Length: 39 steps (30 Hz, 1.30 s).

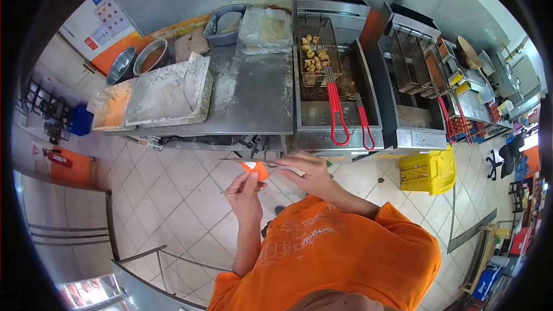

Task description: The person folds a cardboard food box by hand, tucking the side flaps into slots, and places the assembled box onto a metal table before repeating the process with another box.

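My left hand [245, 193] is closed, thumb and fingers pinching a small flat orange-and-white piece [257, 171] like a paper packet, held up in front of the counter edge. My right hand [311, 174] is closed around the end of a thin metal utensil [245, 160], which points left and crosses the top of the orange-and-white piece. The utensil's exact kind I cannot tell. Beyond my hands, a fryer [322, 138] holds a wire basket [311, 23] with browned fried pieces [314, 56]. Its red handle [335, 109] reaches toward me.
On the steel counter [259, 86] stand a flour-covered tray [173, 92], metal bowls [152, 57], a grey tub [224, 26] and plastic bags [266, 30]. A second fryer [412, 115] is at right, above a yellow bin [426, 173]. A metal rail [161, 250] runs at lower left.
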Available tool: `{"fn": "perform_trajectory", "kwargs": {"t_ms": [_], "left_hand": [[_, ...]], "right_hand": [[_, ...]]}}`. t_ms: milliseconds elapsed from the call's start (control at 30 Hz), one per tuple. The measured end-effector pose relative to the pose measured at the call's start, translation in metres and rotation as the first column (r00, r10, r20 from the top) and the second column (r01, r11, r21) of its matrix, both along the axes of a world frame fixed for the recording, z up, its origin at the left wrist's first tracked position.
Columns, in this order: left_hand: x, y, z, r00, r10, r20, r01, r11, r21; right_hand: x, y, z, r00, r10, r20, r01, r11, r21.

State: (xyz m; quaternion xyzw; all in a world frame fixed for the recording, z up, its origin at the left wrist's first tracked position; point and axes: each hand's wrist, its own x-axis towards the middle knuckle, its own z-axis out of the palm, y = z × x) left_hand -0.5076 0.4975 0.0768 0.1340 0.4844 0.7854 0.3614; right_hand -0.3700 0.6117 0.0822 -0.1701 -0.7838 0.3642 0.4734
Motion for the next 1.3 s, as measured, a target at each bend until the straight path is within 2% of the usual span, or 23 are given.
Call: {"fn": "perform_trajectory", "kwargs": {"t_ms": [67, 133, 167, 233, 333, 367, 467, 567, 800, 867, 1000, 1067, 1167, 1300], "left_hand": [[-0.002, 0.003, 0.002, 0.999, -0.021, -0.05, 0.023, 0.999, 0.034], [-0.003, 0.003, 0.006, 0.983, -0.068, -0.168, 0.075, 0.996, 0.039], [-0.004, 0.001, 0.006, 0.932, -0.01, -0.362, 0.004, 1.0, -0.018], [-0.005, -0.001, 0.009, 0.707, 0.047, -0.706, -0.151, 0.985, -0.085], [0.009, 0.002, 0.029, 0.373, 0.145, -0.916, -0.292, 0.956, 0.033], [0.013, 0.004, 0.029, 0.379, 0.172, -0.909, -0.288, 0.956, 0.06], [0.022, -0.002, 0.026, 0.534, 0.13, -0.835, -0.251, 0.968, -0.01], [0.024, -0.001, 0.027, 0.587, 0.179, -0.79, -0.263, 0.964, 0.023], [0.027, 0.004, 0.034, 0.782, 0.193, -0.593, -0.173, 0.981, 0.091], [0.026, 0.006, 0.032, 0.761, 0.2, -0.617, -0.181, 0.979, 0.095], [0.026, 0.012, 0.026, 0.715, 0.173, -0.678, -0.172, 0.983, 0.069], [0.026, 0.014, 0.019, 0.738, 0.185, -0.649, -0.166, 0.982, 0.091], [0.024, 0.014, 0.018, 0.734, 0.187, -0.653, -0.162, 0.982, 0.099], [0.025, 0.014, 0.018, 0.731, 0.169, -0.661, -0.132, 0.986, 0.106]], "right_hand": [[-0.003, -0.001, 0.003, 0.998, 0.011, 0.068, -0.009, 0.999, -0.033], [-0.008, 0.0, 0.004, 1.0, 0.016, -0.001, -0.016, 0.997, -0.082], [-0.01, -0.002, 0.003, 0.999, 0.019, -0.035, -0.022, 0.994, -0.11], [-0.01, -0.008, 0.012, 0.998, 0.045, -0.047, -0.051, 0.989, -0.137], [-0.011, -0.009, 0.022, 0.992, 0.071, -0.108, -0.09, 0.978, -0.187], [-0.012, -0.008, 0.025, 0.987, 0.077, -0.139, -0.104, 0.973, -0.205], [-0.009, -0.008, 0.034, 0.981, 0.146, -0.13, -0.167, 0.971, -0.172], [-0.006, -0.008, 0.042, 0.976, 0.184, -0.116, -0.206, 0.951, -0.231], [-0.006, 0.0, 0.043, 0.968, 0.203, -0.147, -0.226, 0.96, -0.165], [-0.004, 0.001, 0.043, 0.964, 0.22, -0.149, -0.244, 0.955, -0.167], [-0.002, 0.0, 0.043, 0.958, 0.224, -0.177, -0.268, 0.922, -0.281], [-0.003, -0.001, 0.041, 0.96, 0.203, -0.194, -0.257, 0.913, -0.317], [-0.003, 0.001, 0.042, 0.952, 0.23, -0.2, -0.281, 0.916, -0.286], [-0.002, 0.002, 0.04, 0.957, 0.215, -0.194, -0.247, 0.955, -0.162]]}}
